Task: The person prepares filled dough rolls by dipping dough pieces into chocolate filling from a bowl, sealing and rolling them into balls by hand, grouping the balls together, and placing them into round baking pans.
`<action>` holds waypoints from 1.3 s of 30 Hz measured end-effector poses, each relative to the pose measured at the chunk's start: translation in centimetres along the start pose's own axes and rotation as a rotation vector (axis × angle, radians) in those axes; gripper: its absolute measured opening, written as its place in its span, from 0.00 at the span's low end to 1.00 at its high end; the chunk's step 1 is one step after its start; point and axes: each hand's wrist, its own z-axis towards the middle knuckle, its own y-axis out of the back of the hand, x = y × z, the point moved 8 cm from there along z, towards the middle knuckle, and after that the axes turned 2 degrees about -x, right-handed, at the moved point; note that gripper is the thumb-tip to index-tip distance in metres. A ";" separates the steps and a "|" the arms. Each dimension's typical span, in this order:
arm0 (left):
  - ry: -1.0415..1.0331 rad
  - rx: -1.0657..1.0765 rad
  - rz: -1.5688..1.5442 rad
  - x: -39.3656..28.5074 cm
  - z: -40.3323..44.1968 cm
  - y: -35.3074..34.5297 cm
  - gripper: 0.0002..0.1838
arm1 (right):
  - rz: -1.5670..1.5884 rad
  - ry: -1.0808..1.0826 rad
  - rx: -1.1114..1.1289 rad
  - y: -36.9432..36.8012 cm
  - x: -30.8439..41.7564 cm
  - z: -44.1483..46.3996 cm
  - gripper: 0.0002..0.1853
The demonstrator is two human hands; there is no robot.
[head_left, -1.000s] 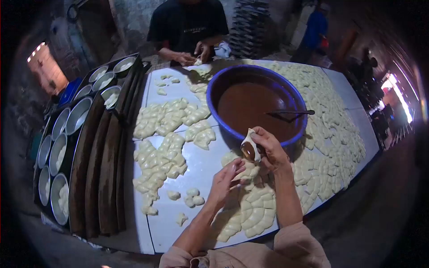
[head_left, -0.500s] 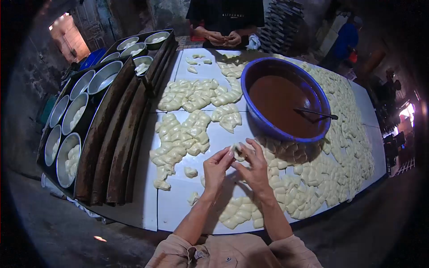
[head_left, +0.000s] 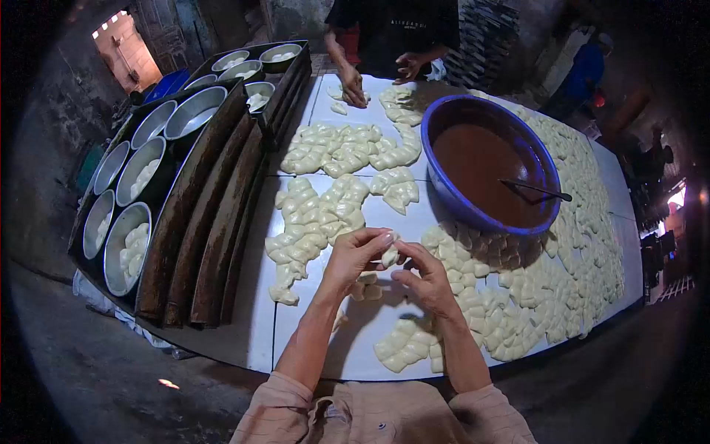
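Observation:
A small piece of pale dough (head_left: 390, 255) is pinched between my left hand (head_left: 358, 259) and my right hand (head_left: 427, 280), above the white table (head_left: 307, 333). The fingertips of both hands are closed on it and partly cover it. Just below my hands lie a few loose dough pieces (head_left: 366, 288). Flattened clusters of joined dough pieces (head_left: 318, 222) lie to the left, and another cluster (head_left: 405, 344) is close under my right wrist. Beyond my right hand stands a blue basin (head_left: 436, 174) of brown filling (head_left: 473, 174) with a dark-handled spoon (head_left: 536, 190) in it.
A dark rack (head_left: 166, 274) of metal bowls (head_left: 127, 251), some with dough pieces inside, runs along the left side. Many dough pieces (head_left: 562, 274) cover the table's right side. Across the table, a co-worker's hand (head_left: 353, 86) touches dough. Another person in blue (head_left: 584, 74) is farther back.
My hands have shifted their hold and now pinch the dough piece at its top. The co-worker's hands have separated, one reaching down to dough on the table. The view has shifted slightly.

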 end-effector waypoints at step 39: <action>-0.074 -0.265 0.746 6.9 -5.2 6.4 0.24 | -0.742 -0.242 -0.195 -1.7 -7.0 -3.7 0.18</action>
